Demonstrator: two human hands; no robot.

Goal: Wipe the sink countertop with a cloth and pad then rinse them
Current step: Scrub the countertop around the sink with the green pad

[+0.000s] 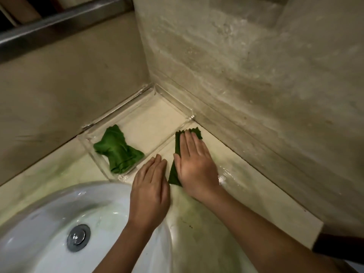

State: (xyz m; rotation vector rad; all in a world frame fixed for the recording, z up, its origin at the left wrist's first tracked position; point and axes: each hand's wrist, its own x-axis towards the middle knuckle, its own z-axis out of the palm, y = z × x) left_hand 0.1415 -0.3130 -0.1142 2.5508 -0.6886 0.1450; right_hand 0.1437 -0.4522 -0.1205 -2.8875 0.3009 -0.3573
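Observation:
My right hand (194,162) lies flat, fingers straight, pressing a dark green scrub pad (178,141) onto the cream countertop (246,170) near the corner of the two walls. Most of the pad is hidden under the palm; its edges show at the fingertips and at the wrist side. My left hand (150,186) rests flat on the counter just left of the pad, fingers straight, holding nothing. A crumpled green cloth (118,150) lies in a clear plastic tray (137,99) to the left.
A white basin (49,213) with a chrome drain plug (78,237) fills the lower left, its rim under my left forearm. Rough concrete walls close the counter at the back and right. A wet patch (226,172) shines right of my right hand.

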